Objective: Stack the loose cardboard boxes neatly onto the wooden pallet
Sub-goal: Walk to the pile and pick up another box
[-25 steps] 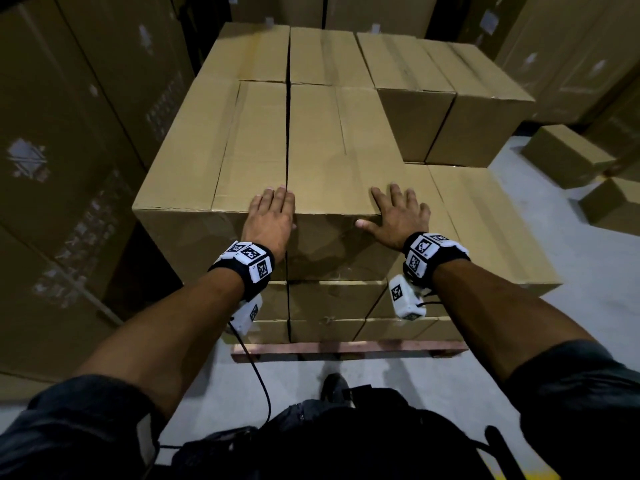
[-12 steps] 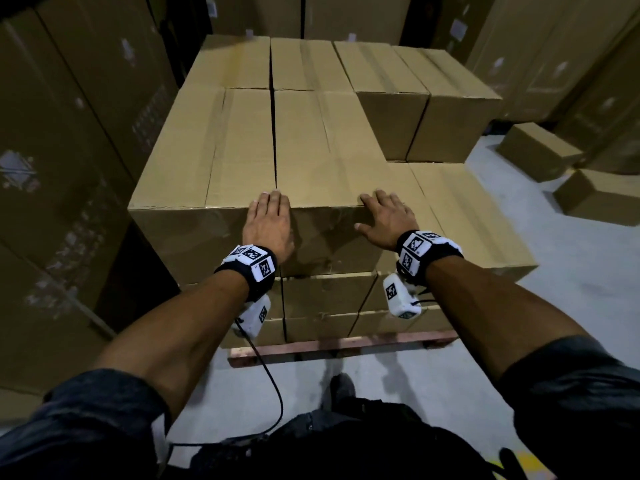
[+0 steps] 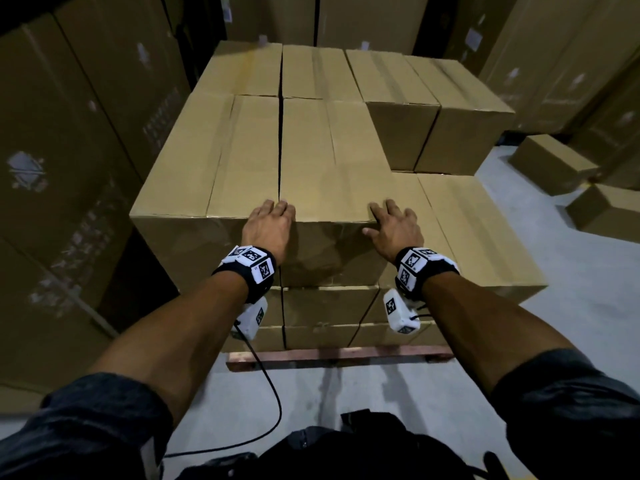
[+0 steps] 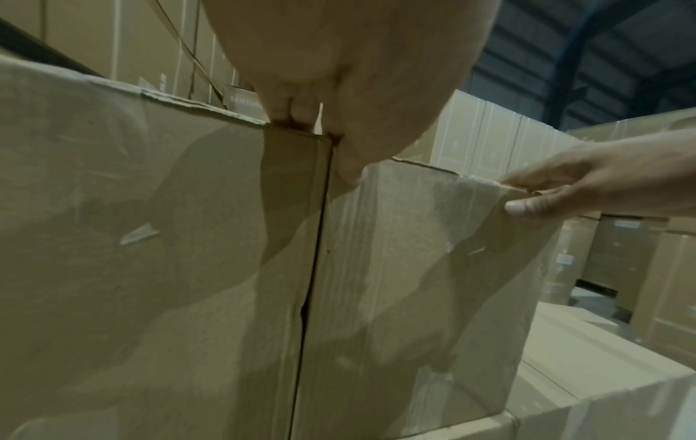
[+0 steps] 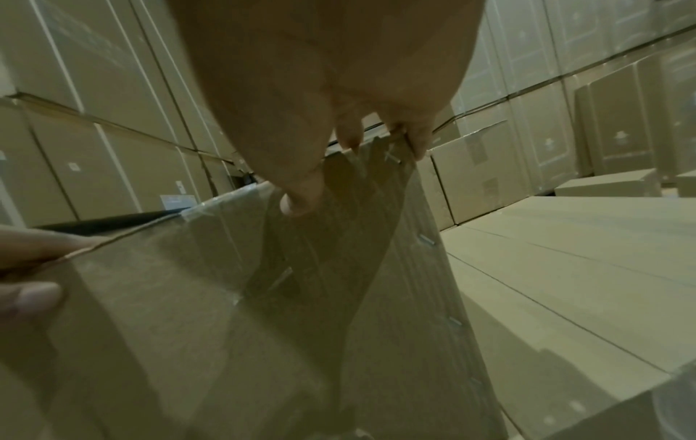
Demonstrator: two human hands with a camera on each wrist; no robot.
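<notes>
The top-layer cardboard box [image 3: 332,174] nearest the person sits on the stack on the wooden pallet [image 3: 339,355], its long left side pressed close against a neighbouring box [image 3: 207,161] with only a thin dark seam between them. The left hand [image 3: 268,226] lies over the box's near left corner, fingers laid over the top edge right at that seam and the palm against the front face; the left wrist view shows the fingers [image 4: 290,110] bent over the rim and the thumb down the front, so the hand has a loose hold of the corner. The right hand [image 3: 394,230] is at the near right corner, fingers hooked over the top edge and the thumb [image 5: 301,199] spread onto the taped front face, likewise holding the edge between fingers and thumb. Beyond the fingertips of both hands the top layer runs on to two more boxes at the far end. To the outside of the right hand lies a lower layer of boxes [image 3: 478,230], one level down, and past it, further from that hand, stand two upright boxes [image 3: 436,109] side by side. Well off to the right of the right hand, loose boxes [image 3: 554,164] rest on the grey floor [image 3: 571,271]. Tall stacks of cartons [image 3: 69,168] rise to the outside of the left hand and behind the pallet.
</notes>
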